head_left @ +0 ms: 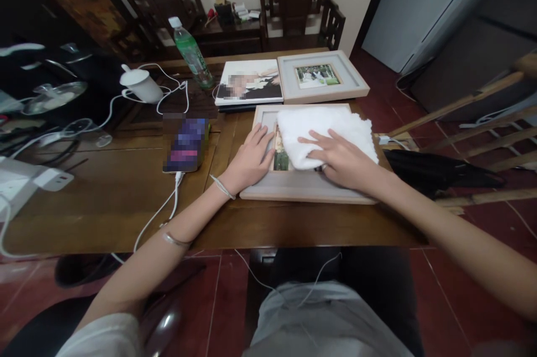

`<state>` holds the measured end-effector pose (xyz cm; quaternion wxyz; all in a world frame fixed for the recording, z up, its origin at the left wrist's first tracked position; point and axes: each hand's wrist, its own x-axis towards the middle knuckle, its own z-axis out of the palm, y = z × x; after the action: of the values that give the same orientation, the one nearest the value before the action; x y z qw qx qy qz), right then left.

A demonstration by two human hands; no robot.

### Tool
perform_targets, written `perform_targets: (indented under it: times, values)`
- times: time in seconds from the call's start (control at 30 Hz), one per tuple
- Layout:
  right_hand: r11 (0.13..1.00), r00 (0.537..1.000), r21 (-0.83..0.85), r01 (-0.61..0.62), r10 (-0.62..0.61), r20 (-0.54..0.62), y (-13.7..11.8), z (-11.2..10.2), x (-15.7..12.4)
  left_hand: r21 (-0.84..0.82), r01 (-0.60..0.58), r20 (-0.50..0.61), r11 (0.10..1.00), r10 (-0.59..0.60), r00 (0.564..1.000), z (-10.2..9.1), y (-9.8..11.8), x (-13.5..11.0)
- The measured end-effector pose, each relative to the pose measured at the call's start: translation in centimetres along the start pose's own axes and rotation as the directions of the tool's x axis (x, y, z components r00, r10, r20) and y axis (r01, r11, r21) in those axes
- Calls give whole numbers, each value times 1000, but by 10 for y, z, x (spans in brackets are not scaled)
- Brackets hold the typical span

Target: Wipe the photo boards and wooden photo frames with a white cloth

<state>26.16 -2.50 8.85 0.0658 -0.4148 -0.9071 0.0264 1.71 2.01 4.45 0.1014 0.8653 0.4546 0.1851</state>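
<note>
A grey picture frame [293, 186] lies flat on the wooden table [104, 195] in front of me. My left hand [250, 158] rests open on the frame's left border, fingers stretched out flat. My right hand [338, 158] presses flat, fingers spread, on a folded white cloth [331, 125] that covers most of the frame's glass. A strip of the photo shows between the two hands.
Behind lie a second framed photo [321, 76] and a photo print [250, 83]. A phone [187, 144] on a white cable, a green bottle [192, 55] and a white cup [140, 85] stand left. A black umbrella [440, 169] lies right. Dark chairs stand behind.
</note>
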Motion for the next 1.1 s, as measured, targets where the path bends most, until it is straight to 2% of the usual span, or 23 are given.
perform_targets:
  times: [0.13,0.23,0.3,0.4,0.57,0.73,0.9,1.1]
  values:
    - [983,997,-167,-71,65,-37,31,-1,15,2,14,18,1000,-14,1000,-2,1,0]
    - [972,996,-217,-92,90,-19,35,1,20,2,22,35,1000,-22,999,-3,2,1]
    - [970,992,-214,-118,124,13,24,1,17,4,19,34,1000,-19,999,-3,2,1]
    - [977,987,-174,-125,139,74,-7,-3,7,9,12,18,1000,-12,1000,-3,3,1]
    - [1000,976,2,-7,6,218,-57,-24,-20,23,0,26,1000,0,1000,-3,1,1]
    - [988,974,145,50,-80,213,-73,-36,-32,12,-18,44,1000,17,999,-1,-3,0]
    - [992,994,122,21,-34,108,-47,-22,-19,19,-29,14,999,29,999,0,-4,1]
    - [994,998,-101,-41,36,-47,6,4,6,18,5,7,1000,-5,1000,-1,0,1]
